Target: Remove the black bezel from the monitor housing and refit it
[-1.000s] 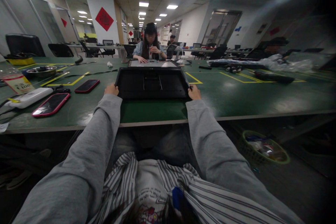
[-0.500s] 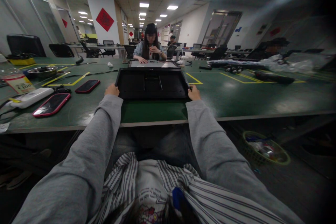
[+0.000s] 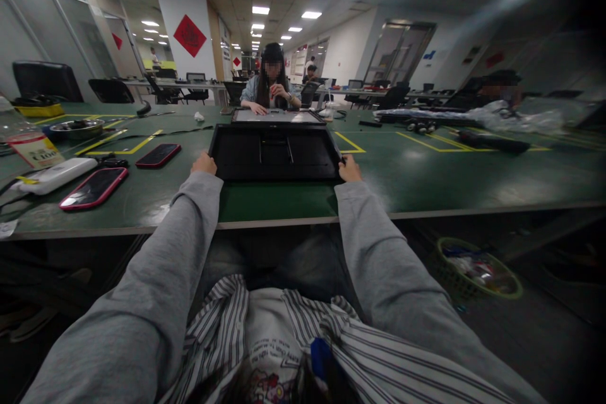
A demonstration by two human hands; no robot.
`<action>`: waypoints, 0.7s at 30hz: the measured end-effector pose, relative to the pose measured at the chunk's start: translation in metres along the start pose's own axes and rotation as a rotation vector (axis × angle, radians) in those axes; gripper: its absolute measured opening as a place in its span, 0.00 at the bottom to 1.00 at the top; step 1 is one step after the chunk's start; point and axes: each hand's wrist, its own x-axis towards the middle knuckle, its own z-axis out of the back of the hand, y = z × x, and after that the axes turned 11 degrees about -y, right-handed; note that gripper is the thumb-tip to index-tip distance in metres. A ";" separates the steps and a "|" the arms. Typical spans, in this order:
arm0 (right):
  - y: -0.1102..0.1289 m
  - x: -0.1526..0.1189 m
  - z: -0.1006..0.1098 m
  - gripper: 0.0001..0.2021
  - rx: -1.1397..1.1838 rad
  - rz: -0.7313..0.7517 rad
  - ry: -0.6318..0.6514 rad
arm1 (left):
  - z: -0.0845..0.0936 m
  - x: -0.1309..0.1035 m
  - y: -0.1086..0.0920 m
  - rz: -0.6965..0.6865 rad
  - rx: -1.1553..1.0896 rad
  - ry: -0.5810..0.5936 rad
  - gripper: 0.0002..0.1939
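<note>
A wide black monitor back cover (image 3: 305, 158) lies on the green table in front of me, with a raised rectangular section in its middle. My left hand (image 3: 204, 163) is closed on its left edge. On the opposite edge, my right hand (image 3: 350, 168) grips with fingers curled round the side. Parts of the fingers of both hands are hidden behind the rim. Just beyond the cover lies a flat grey panel (image 3: 303, 116) with a dark border, and a co-worker's hand (image 3: 258, 108) rests on it.
Two phones, one nearer (image 3: 95, 189) and one farther (image 3: 158, 155), lie left of my left arm. Near them are a white power strip (image 3: 59, 175), a labelled bottle (image 3: 34, 148) and a metal bowl (image 3: 78, 129). Clear plastic wrap (image 3: 516, 116) is at far right. A basket (image 3: 478, 265) stands below the table.
Both hands keep their hold on the cover, which stays almost in place. Across the table, the co-worker's raised hand shifts slightly.
</note>
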 end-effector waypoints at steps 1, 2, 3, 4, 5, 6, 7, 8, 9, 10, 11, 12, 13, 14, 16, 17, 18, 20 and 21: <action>0.001 -0.001 0.000 0.21 -0.005 -0.006 0.002 | 0.001 -0.001 -0.001 0.012 -0.008 0.003 0.20; 0.002 -0.002 0.000 0.21 -0.013 -0.014 0.002 | 0.002 -0.003 -0.002 0.029 -0.019 0.008 0.20; 0.003 -0.002 0.000 0.21 -0.021 -0.022 0.002 | 0.004 -0.005 -0.003 0.044 -0.029 0.013 0.20; 0.004 -0.003 0.000 0.21 -0.030 -0.028 0.000 | 0.005 -0.006 -0.004 0.050 -0.034 0.014 0.20; 0.005 -0.004 0.000 0.21 -0.038 -0.036 -0.001 | 0.007 -0.008 -0.005 0.053 -0.038 0.013 0.20; 0.006 -0.004 0.000 0.21 -0.044 -0.042 0.000 | 0.008 -0.009 -0.005 0.054 -0.041 0.010 0.20; 0.007 -0.004 0.001 0.21 -0.047 -0.046 0.004 | 0.010 -0.010 -0.006 0.055 -0.043 0.007 0.20; 0.008 -0.005 0.001 0.21 -0.051 -0.050 0.008 | 0.010 -0.011 -0.006 0.054 -0.043 0.006 0.20; 0.009 -0.005 0.002 0.21 -0.054 -0.053 0.011 | 0.011 -0.011 -0.006 0.053 -0.041 0.006 0.21; 0.010 -0.006 0.003 0.21 -0.057 -0.054 0.015 | 0.010 -0.011 -0.006 0.050 -0.039 0.006 0.21; 0.011 -0.006 0.004 0.20 -0.060 -0.054 0.017 | 0.010 -0.010 -0.005 0.048 -0.038 0.008 0.20; 0.012 -0.007 0.004 0.20 -0.063 -0.053 0.018 | 0.008 -0.009 -0.005 0.045 -0.037 0.006 0.20; 0.012 -0.007 0.005 0.21 -0.067 -0.053 0.018 | 0.007 -0.008 -0.004 0.042 -0.039 0.003 0.20; 0.013 -0.008 0.005 0.21 -0.070 -0.053 0.017 | 0.005 -0.006 -0.003 0.040 -0.042 -0.003 0.20; 0.014 -0.009 0.005 0.21 -0.073 -0.053 0.010 | 0.002 -0.004 -0.002 0.042 -0.050 -0.012 0.20; 0.014 -0.009 0.005 0.21 -0.071 -0.053 0.005 | 0.001 -0.003 -0.002 0.045 -0.055 -0.014 0.20; 0.014 -0.010 0.005 0.21 -0.067 -0.054 -0.001 | 0.001 -0.003 -0.002 0.048 -0.060 -0.014 0.20; 0.014 -0.010 0.005 0.21 -0.051 -0.055 -0.010 | 0.000 -0.003 -0.001 0.053 -0.072 -0.009 0.20; 0.014 -0.011 0.005 0.21 -0.044 -0.056 -0.013 | 0.001 -0.003 -0.001 0.054 -0.079 -0.007 0.20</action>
